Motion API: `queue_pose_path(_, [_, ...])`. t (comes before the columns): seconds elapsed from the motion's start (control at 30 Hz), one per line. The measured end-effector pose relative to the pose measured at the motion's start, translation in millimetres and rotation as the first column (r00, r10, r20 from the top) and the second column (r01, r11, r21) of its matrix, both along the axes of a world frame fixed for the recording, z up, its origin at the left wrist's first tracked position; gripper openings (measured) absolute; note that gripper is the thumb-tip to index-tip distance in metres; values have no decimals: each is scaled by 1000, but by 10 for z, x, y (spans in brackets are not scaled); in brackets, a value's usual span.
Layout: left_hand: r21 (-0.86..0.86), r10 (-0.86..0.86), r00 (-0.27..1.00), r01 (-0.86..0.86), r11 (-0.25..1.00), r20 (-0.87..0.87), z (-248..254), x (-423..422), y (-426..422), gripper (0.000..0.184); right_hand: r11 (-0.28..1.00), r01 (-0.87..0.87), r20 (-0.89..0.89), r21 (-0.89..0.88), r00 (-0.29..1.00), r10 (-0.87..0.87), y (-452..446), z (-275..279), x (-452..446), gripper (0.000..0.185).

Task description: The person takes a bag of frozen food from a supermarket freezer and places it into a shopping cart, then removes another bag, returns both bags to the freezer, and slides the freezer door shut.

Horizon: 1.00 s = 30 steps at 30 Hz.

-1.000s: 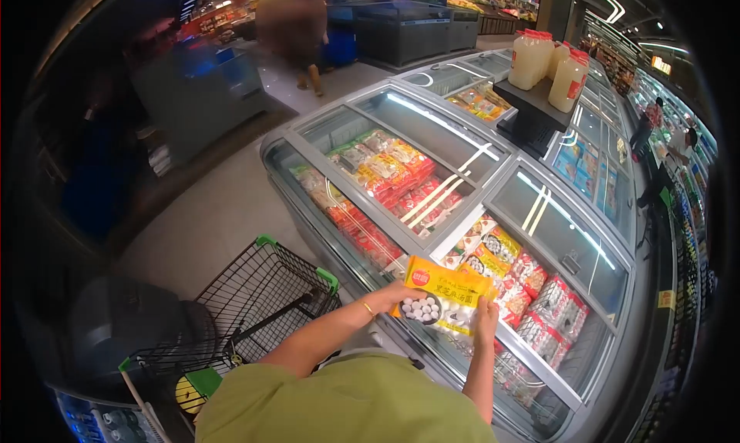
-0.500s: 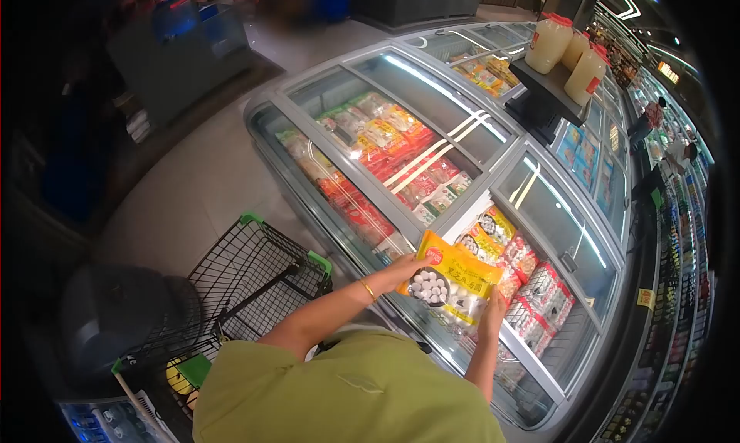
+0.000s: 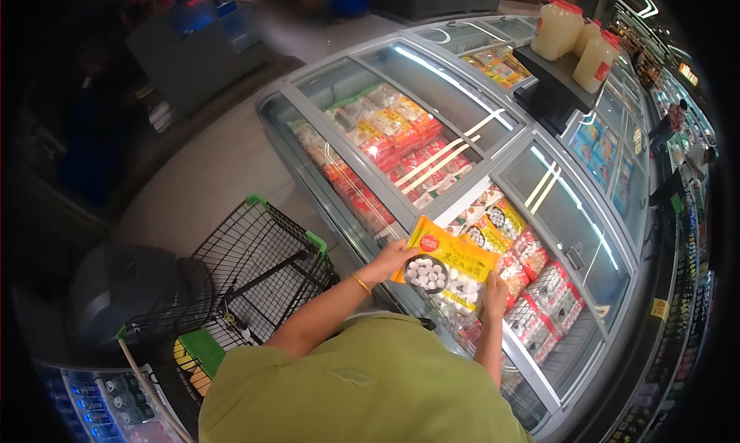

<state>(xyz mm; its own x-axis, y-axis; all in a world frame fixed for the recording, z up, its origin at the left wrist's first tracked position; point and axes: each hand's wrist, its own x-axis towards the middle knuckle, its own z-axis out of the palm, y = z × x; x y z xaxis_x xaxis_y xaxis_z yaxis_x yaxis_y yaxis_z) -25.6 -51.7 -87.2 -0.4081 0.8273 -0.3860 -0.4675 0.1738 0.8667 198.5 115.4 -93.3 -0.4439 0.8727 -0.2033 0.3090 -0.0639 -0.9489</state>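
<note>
A yellow food bag point(image 3: 447, 267) with a picture of white balls in a dark bowl is held between both hands, tilted down to the right. My left hand point(image 3: 391, 260), below a gold bracelet at the wrist, grips the bag's left end. At its right end, my right hand point(image 3: 496, 295) is closed on the edge. The bag is above the front edge of a glass-topped chest freezer point(image 3: 455, 206). Under the glass and in an open section lie red and white packs point(image 3: 532, 312) and more yellow bags point(image 3: 505, 217).
A wire shopping cart point(image 3: 258, 266) with green corners stands at the left. Large jugs point(image 3: 556, 28) sit on a dark stand point(image 3: 551, 77) above the freezer. Stocked shelves point(image 3: 671, 289) line the right side, with two people point(image 3: 671, 123) farther back. Bottled drinks point(image 3: 116, 401) are at lower left.
The view has shifted and tilted down. Both hands still hold the yellow bag, now a little higher in view. The person at the top left has gone out of clear view.
</note>
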Motion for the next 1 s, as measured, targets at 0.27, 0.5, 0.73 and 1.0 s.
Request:
queue_pose_path(0.27, [-22,136,988,-138,990,-79,-99,76,21,35,996,-9,-162,-85,987,-5,91,-74,101,28])
queue_pose_path(0.5, [-53,138,949,-159,986,-283,-80,77,21,33,991,4,-205,-133,978,-32,78,-59,232,25])
queue_pose_path(0.73, [-165,57,794,-195,967,-605,-261,2,69,37,964,-10,-131,-266,991,-26,108,-96,206,28])
queue_pose_path(1.0, [-141,99,761,-244,959,-642,-284,-53,124,34,996,13,-158,-93,987,-28,212,-225,165,34])
